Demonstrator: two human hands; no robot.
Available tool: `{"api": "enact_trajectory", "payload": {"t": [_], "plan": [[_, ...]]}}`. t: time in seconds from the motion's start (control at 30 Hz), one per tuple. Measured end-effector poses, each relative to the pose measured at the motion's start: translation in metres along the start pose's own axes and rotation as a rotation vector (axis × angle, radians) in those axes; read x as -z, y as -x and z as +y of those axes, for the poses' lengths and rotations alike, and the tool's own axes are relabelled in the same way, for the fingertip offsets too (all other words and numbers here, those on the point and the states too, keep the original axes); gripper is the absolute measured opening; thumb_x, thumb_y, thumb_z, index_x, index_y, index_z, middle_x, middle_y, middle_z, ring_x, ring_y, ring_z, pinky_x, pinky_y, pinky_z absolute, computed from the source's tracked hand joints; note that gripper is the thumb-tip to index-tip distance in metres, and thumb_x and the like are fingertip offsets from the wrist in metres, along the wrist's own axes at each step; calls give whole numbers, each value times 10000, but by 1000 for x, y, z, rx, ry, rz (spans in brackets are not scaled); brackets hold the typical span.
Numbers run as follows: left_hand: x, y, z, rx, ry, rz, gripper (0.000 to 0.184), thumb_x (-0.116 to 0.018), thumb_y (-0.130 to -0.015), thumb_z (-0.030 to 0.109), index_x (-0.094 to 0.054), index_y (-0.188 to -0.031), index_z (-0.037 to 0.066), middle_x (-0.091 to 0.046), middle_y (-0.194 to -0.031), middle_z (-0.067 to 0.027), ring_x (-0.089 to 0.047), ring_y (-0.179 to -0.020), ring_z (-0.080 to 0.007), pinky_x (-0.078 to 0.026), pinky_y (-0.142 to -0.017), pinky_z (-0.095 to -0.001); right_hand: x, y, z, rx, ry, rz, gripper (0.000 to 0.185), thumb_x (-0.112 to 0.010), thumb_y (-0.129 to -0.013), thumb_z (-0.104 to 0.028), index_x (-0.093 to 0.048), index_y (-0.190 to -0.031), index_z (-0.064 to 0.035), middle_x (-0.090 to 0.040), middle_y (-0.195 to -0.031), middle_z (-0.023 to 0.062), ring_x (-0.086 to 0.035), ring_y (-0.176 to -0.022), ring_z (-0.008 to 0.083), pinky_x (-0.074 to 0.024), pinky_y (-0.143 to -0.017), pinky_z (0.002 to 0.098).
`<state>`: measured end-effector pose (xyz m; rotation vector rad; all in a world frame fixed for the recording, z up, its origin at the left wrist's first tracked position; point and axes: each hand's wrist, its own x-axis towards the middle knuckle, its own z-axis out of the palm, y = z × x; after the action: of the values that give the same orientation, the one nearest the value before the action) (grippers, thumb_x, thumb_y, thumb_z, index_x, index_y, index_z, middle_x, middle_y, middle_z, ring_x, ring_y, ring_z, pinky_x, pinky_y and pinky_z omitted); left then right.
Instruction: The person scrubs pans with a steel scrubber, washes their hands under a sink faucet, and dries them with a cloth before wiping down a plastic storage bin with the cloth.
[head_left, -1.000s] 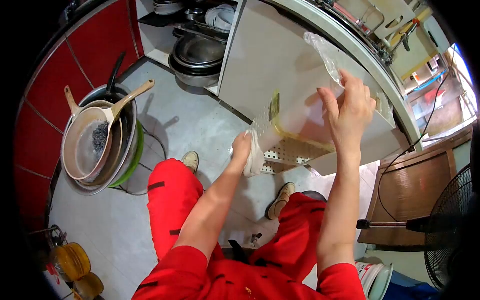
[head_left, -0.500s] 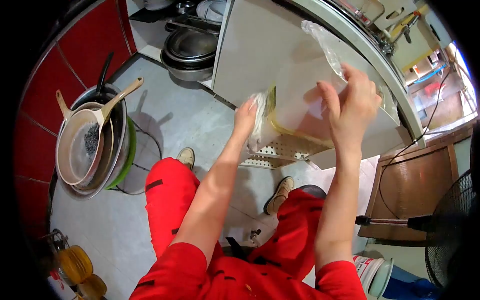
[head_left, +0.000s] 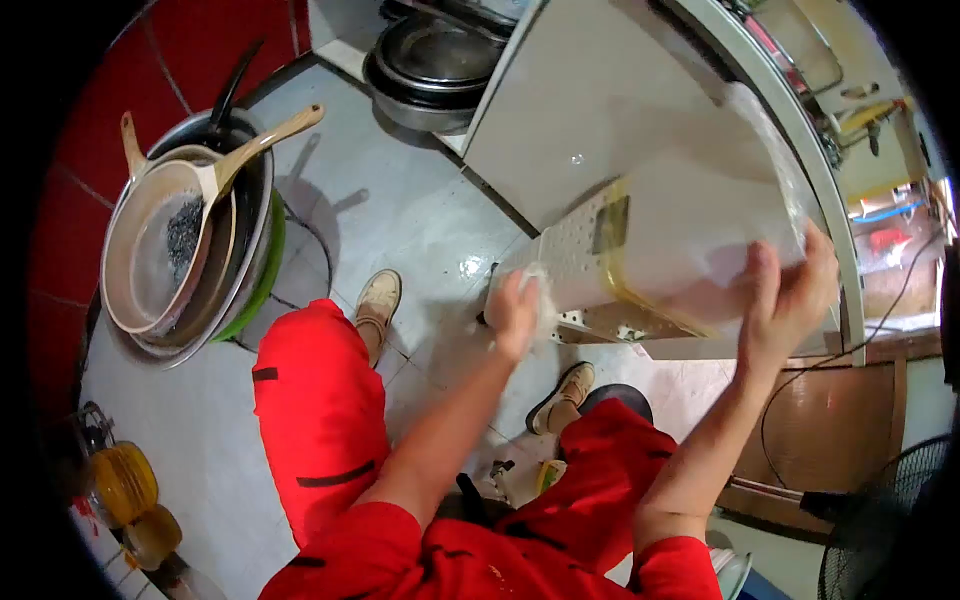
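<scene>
My left hand (head_left: 517, 312) is closed around a bunched white cloth (head_left: 543, 300), held against the low end of a perforated white metal piece (head_left: 560, 262). Joined to that piece is a pale panel (head_left: 690, 235) with a yellowed strip (head_left: 617, 270) along its border and a dark patch near one corner. Clear plastic film (head_left: 768, 140) hangs along the panel's far edge. My right hand (head_left: 795, 300) is at the panel's right edge, thumb on the near side and fingers around the rim. The hidden fingertips cannot be made out.
To the left, pans with wooden-look handles (head_left: 155, 250) stand in a large metal basin (head_left: 258, 215) over a green one. Metal pans (head_left: 430, 60) sit in an open cabinet. A counter edge (head_left: 800, 130) runs behind the panel. A fan (head_left: 880, 530) stands at the lower right.
The view has shifted, so the pans and cabinet sit further right. My left hand has moved the cloth down along the perforated piece. My right hand has come lower, onto the panel's right edge.
</scene>
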<state>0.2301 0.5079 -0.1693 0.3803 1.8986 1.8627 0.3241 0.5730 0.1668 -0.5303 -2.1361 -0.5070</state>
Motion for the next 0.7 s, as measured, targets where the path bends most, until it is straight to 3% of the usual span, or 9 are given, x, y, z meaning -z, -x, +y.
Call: {"api": "enact_trajectory", "payload": {"t": [0.1,0.17,0.23,0.3,0.37,0.43,0.57,0.63,0.7], "plan": [[5,22,75,-418,70,57,328,-577,-867,130,-589,-1170,6,-602,-1137,-174,-552,-1044,-323,-395,-949,-373,8,8,12,-48,-84,-48,436,-680,-830,-229,-560,-1191,-15,-585,-1107,131,-548,-976,271,-409,-835,345],[11,21,97,-481,138,8,327,-604,-835,119,-597,-1139,1,-600,-1143,-155,-532,-1065,-339,-402,-944,-412,14,16,11,-231,-120,-85,426,-660,-850,-222,-551,-1203,-8,-574,-1113,113,-537,-958,237,-421,-800,319],[8,2,77,-501,90,22,304,-586,-853,121,-599,-1135,8,-607,-1125,-149,-546,-1047,-321,-404,-939,-392,14,19,18,-112,-51,-26,405,-635,-877,-201,-538,-1218,-6,-578,-1106,106,-534,-955,215,-432,-798,307],[2,-18,48,-521,44,24,284,-567,-871,123,-601,-1131,14,-614,-1106,-143,-559,-1030,-303,-406,-934,-373,17,25,23,-231,-150,-28,401,-624,-891,-187,-524,-1227,8,-579,-1112,106,-543,-940,194,-453,-798,297],[2,-36,9,-232,10,-87,270,-558,-880,123,-601,-1127,23,-619,-1106,-152,-582,-1003,-297,-431,-904,-363,21,26,24,-110,-7,-34,385,-609,-910,-178,-516,-1225,22,-575,-1106,114,-551,-912,174,-474,-772,277],[-7,-45,-56,-46,-10,-122,308,-552,-883,239,-603,-1144,84,-636,-1084,-157,-590,-983,-382,-466,-854,-414,20,28,16,-224,-69,10,376,-596,-923,-163,-506,-1235,27,-569,-1097,114,-552,-906,168,-473,-731,250],[-27,-29,-190,103,-82,-80,374,-551,-896,328,-594,-1182,92,-636,-1112,-160,-591,-1031,-362,-458,-891,-410,23,32,25,-230,-120,27,389,-544,-957,-208,-485,-1264,24,-564,-1097,103,-555,-905,162,-470,-718,241],[-29,-19,-192,126,-93,-16,394,-558,-894,345,-592,-1193,90,-634,-1127,-167,-590,-1050,-356,-455,-906,-405,23,28,23,-174,-62,23,381,-531,-963,-217,-488,-1251,29,-562,-1082,100,-556,-887,158,-471,-698,238],[-28,-11,-181,298,-159,60,445,-582,-886,354,-570,-1233,76,-616,-1169,-188,-570,-1102,-351,-441,-942,-383,24,29,22,-210,-44,23,362,-529,-960,-198,-493,-1235,35,-565,-1077,98,-560,-886,163,-474,-690,243]]}}
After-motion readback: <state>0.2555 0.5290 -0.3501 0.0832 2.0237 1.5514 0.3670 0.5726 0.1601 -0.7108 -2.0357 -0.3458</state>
